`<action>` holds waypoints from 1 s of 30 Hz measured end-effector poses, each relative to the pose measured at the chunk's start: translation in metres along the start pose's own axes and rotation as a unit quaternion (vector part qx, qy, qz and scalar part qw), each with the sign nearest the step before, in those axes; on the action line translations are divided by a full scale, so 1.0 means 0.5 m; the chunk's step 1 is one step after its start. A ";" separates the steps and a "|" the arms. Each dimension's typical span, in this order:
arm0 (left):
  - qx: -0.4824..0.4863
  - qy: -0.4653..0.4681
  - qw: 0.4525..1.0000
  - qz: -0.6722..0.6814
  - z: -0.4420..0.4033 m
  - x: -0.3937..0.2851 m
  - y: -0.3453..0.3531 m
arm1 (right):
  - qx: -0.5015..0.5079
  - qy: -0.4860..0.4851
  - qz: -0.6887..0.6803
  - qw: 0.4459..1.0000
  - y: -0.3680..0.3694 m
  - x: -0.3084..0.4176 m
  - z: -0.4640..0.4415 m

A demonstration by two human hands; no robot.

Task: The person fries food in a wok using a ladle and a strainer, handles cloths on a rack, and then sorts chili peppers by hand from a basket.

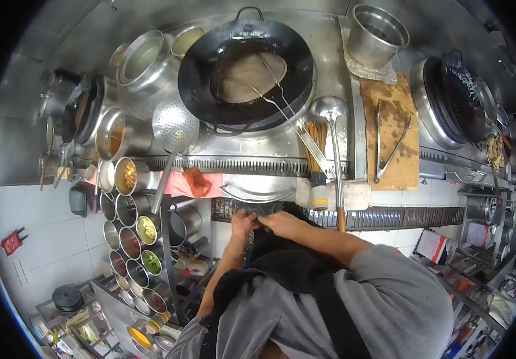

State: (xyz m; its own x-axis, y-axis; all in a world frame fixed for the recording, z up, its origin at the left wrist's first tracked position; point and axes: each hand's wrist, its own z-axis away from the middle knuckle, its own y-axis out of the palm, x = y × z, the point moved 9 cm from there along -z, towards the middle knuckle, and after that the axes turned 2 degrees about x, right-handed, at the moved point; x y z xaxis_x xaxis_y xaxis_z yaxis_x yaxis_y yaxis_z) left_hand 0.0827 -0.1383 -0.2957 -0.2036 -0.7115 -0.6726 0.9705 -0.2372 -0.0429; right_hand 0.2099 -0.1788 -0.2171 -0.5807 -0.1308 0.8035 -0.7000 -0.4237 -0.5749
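My left hand (244, 222) and my right hand (282, 224) are close together at the front edge of the stove, over my black apron (288, 257). The fingers of both are bent around dark cloth between them. Just beyond them a curved metal handle (258, 196) lies along the counter edge. A big black wok (192, 78) sits on the stove ahead, with a wire-mesh strainer (250, 78) resting in it. Its long handle slants toward the lower right. A perforated skimmer (176, 125) lies left of the wok, a ladle (334, 149) to its right.
Metal pots (143, 60) stand at the back left, and several ingredient tins (127, 209) stand nearer on the left. Tongs (389, 149) lie on brown cardboard (401, 96) at the right, near a steel pot (377, 36) and another wok (464, 90).
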 end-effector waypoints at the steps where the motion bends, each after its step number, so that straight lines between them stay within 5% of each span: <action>1: 0.026 -0.006 0.998 -0.054 -0.022 0.013 0.016 | -0.036 -0.023 -0.021 0.999 -0.017 0.001 0.029; 4: 0.039 0.015 0.992 -0.122 -0.041 0.010 0.044 | -0.142 -0.012 -0.049 0.989 -0.107 -0.002 0.146; 5: -0.016 0.131 0.938 -0.320 -0.076 0.004 0.020 | -0.179 -0.012 -0.060 0.982 -0.128 -0.008 0.192; 6: -0.074 0.239 0.830 -0.498 -0.085 -0.021 0.012 | -0.198 0.039 -0.021 0.979 -0.147 -0.017 0.244; 8: 0.004 0.213 0.782 -0.585 -0.129 0.007 -0.012 | -0.221 0.085 0.023 0.971 -0.183 -0.019 0.328; 10: 0.082 0.266 0.696 -0.661 -0.206 0.108 -0.060 | -0.312 0.270 -0.030 0.911 -0.227 -0.083 0.424; 12: 0.167 0.324 0.644 -0.672 -0.153 0.094 -0.071 | -0.370 0.290 0.038 0.882 -0.240 -0.102 0.445; 14: 0.108 0.205 0.666 -0.709 -0.179 0.121 -0.140 | -0.315 0.368 0.055 0.873 -0.177 -0.180 0.434; 16: 0.150 0.129 0.565 -0.801 -0.218 0.191 -0.182 | -0.348 0.375 -0.015 0.859 -0.146 -0.230 0.420; 18: 0.140 0.101 0.576 -0.799 -0.218 0.182 -0.199 | -0.362 0.437 -0.042 0.822 -0.180 -0.221 0.432; 20: 0.121 0.070 0.679 -0.720 -0.177 0.130 -0.200 | -0.388 0.397 0.015 0.831 -0.215 -0.245 0.459; 21: 0.137 0.202 0.576 -0.780 -0.180 0.130 -0.178 | -0.404 0.384 -0.027 0.830 -0.246 -0.248 0.472; 22: 0.126 0.201 0.589 -0.772 -0.179 0.136 -0.182 | -0.418 0.371 -0.069 0.827 -0.280 -0.250 0.483; 24: 0.001 0.138 0.764 -0.631 -0.199 0.118 -0.231 | -0.420 0.371 -0.169 0.811 -0.314 -0.323 0.499; 26: -0.007 0.126 0.773 -0.622 -0.208 0.142 -0.256 | -0.442 0.366 -0.132 0.808 -0.402 -0.289 0.462; 27: 0.023 0.076 0.824 -0.561 -0.214 0.181 -0.275 | -0.451 0.360 -0.112 0.809 -0.449 -0.260 0.425; 29: 0.086 0.036 0.807 -0.583 -0.214 0.255 -0.298 | -0.485 0.284 -0.043 0.826 -0.544 -0.253 0.347; 30: 0.114 0.045 0.737 -0.664 -0.236 0.288 -0.314 | -0.493 0.233 0.048 0.837 -0.585 -0.234 0.294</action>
State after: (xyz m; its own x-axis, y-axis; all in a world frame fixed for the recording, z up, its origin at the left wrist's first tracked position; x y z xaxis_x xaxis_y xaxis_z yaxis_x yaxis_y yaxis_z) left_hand -0.0837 -0.1255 -0.4731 -0.9356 0.2936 -0.1959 -0.1268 -0.7977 -0.5896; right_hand 0.5438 -0.1713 -0.1202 -0.5923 0.3393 0.7307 -0.5098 0.5444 -0.6661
